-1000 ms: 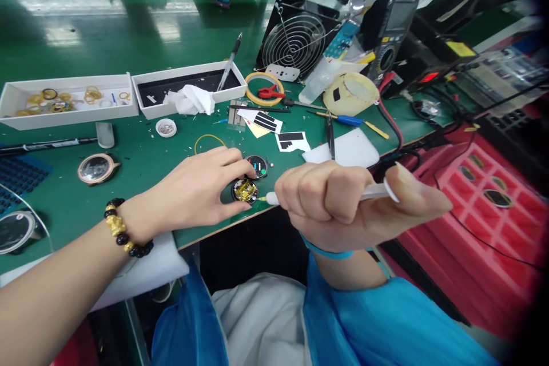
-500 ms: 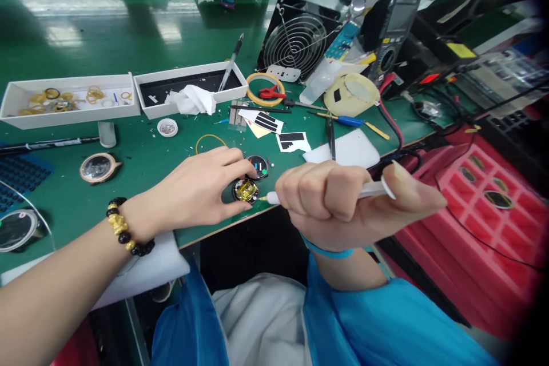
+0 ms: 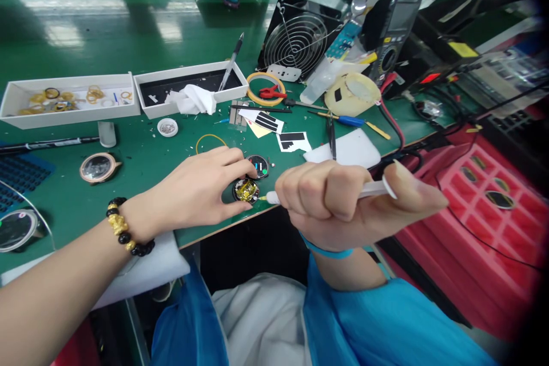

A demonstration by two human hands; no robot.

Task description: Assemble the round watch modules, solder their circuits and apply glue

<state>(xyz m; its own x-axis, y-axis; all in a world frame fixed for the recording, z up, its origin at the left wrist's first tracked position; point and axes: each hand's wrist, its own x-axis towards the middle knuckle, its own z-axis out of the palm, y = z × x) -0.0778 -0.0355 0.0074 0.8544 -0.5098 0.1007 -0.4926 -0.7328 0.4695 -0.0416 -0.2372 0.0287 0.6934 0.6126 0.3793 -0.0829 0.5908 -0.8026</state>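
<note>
My left hand (image 3: pixel 201 189) rests at the table's front edge, thumb and fingers closed on the sides of an opened round watch case (image 3: pixel 247 190) with gold-coloured parts inside. Touching or almost touching its far side is a dark round watch part (image 3: pixel 260 166) with small coloured marks. Wrapped in my right hand (image 3: pixel 330 191) is a white syringe (image 3: pixel 271 198); my thumb sits on the plunger's end. The syringe's thin tip points left at the rim of the case. Whether the tip touches it, I cannot tell. Most of the barrel is hidden by my fingers.
Beyond my hands lie black-and-white label strips (image 3: pixel 294 141), tweezers (image 3: pixel 331 136) on white foam (image 3: pixel 354 148) and a tape roll (image 3: pixel 253 90). White boxes (image 3: pixel 136 97) stand back left. A fan (image 3: pixel 295 40) and a multimeter (image 3: pixel 392 34) stand back right, with red trays (image 3: pixel 493 223) at right.
</note>
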